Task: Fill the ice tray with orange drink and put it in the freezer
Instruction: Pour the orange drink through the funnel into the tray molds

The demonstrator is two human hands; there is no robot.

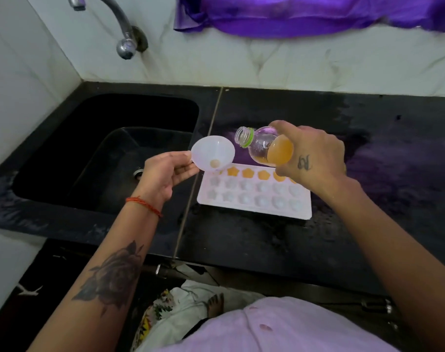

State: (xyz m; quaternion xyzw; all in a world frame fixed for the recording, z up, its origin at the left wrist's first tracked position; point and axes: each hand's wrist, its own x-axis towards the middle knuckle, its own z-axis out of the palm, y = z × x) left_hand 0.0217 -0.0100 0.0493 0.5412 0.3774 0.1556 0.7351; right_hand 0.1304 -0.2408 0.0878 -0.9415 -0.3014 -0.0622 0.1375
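Observation:
A white ice tray [254, 209] with star-shaped cells lies on the black counter. Several cells in its far row hold orange drink; the two nearer rows look clear. My left hand [165, 174] pinches the handle of a white plastic funnel [212, 152], held over the tray's far left corner. A little orange shows at the funnel's spout. My right hand [315, 156] grips a small clear bottle [264, 146], uncapped and tilted, its mouth pointing at the funnel. Orange drink sits in the bottle's lower end.
A deep black sink [102, 153] lies left of the tray, with a metal tap [122, 29] on the wall above. A purple cloth [317, 13] hangs at the back wall. The black counter [394, 161] stretches to the right, wet in places.

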